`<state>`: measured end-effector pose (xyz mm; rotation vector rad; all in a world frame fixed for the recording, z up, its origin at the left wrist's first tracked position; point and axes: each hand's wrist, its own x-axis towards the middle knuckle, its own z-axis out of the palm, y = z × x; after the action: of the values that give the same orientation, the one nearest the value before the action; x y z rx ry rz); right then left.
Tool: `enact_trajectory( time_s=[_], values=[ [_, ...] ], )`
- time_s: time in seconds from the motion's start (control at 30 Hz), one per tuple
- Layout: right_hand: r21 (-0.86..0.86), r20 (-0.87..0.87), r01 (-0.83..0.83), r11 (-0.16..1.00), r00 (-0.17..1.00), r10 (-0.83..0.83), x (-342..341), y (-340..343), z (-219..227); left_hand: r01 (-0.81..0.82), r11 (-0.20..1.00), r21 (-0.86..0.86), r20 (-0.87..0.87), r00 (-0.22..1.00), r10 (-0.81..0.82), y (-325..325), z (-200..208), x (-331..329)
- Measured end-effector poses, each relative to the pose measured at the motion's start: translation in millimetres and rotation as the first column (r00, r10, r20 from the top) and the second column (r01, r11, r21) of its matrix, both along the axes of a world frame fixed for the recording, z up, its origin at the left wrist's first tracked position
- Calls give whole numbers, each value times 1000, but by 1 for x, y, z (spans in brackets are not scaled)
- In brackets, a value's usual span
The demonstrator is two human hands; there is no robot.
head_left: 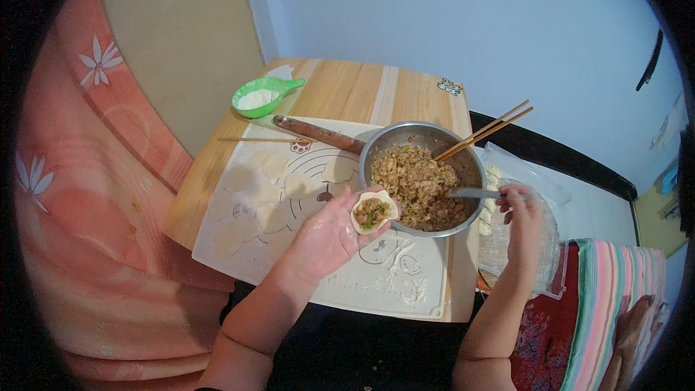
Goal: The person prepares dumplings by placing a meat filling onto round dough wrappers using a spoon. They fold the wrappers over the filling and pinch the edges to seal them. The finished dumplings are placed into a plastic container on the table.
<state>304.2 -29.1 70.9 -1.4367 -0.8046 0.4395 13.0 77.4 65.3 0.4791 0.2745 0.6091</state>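
My left hand (334, 235) is palm up at the bowl's near left side. It holds a round dumpling wrapper (392, 210) with a heap of meat and green filling (371, 213) on it. On the right, my right hand (520, 210) grips a metal utensil (474, 193), probably a spoon, whose flat length reaches over the bowl's rim. Its far end lies at the filling, so its full shape cannot be made out. The steel bowl (414, 129) holds brown minced filling (416, 181). A pair of wooden chopsticks (492, 129) leans out of it at the far right.
Several flat dough wrappers (300, 186) lie on the floured white mat (340, 291). A rolling pin (318, 134) touches the bowl, and a thin stick (253, 140) lies left of it. A green scoop of flour (257, 99) stands far left. Shaped dumplings (485, 221) rest in a clear tray (557, 286).
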Motion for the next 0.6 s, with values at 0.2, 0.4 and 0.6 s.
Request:
enact_trajectory(
  time_s=[0.2, 0.4, 0.6],
  values=[
    [-18, 386, 280, 960, 888, -252, -1, 7, -10, -10, 1000, -10, 28, 1000, 10, -13, 8, 5],
    [212, 815, -101, 972, 567, -119, -64, -4, 32, -7, 999, -43, 77, 997, 10, -25, 14, 5],
    [52, 985, -398, 916, 169, 18, -120, 3, 24, 13, 1000, -18, 54, 998, -12, -38, 14, 5]
  ],
)
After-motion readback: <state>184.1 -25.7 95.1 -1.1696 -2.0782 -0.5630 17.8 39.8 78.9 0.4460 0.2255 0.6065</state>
